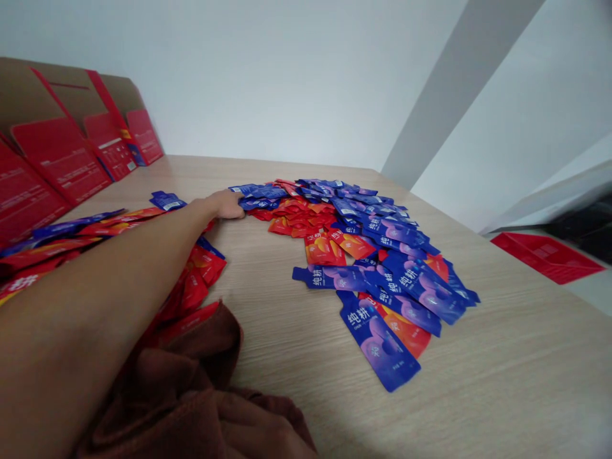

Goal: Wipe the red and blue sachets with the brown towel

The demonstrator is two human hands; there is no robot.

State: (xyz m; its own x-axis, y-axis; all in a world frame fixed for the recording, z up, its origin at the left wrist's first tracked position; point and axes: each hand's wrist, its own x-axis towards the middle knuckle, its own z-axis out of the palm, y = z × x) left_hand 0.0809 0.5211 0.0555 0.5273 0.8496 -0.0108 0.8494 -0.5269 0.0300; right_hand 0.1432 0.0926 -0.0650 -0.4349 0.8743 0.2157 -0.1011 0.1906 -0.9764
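Observation:
My left arm stretches far across the wooden table (502,382). My left hand (224,205) rests at the far edge of a fan-shaped spread of blue and red-orange spouted pouches (382,255), its fingers curled down onto a blue pouch (253,191). The nearest blue pouch (377,341) lies flat toward me. What looks like my right hand (268,437) sits at the bottom edge against a brown cloth (191,382); its fingers are unclear in the shadow.
A second heap of red and blue pouches (71,239) lies under and left of my arm. Flattened red cardboard boxes (62,153) lean at the back left. A red tray or lid (547,255) sits off the table's right side.

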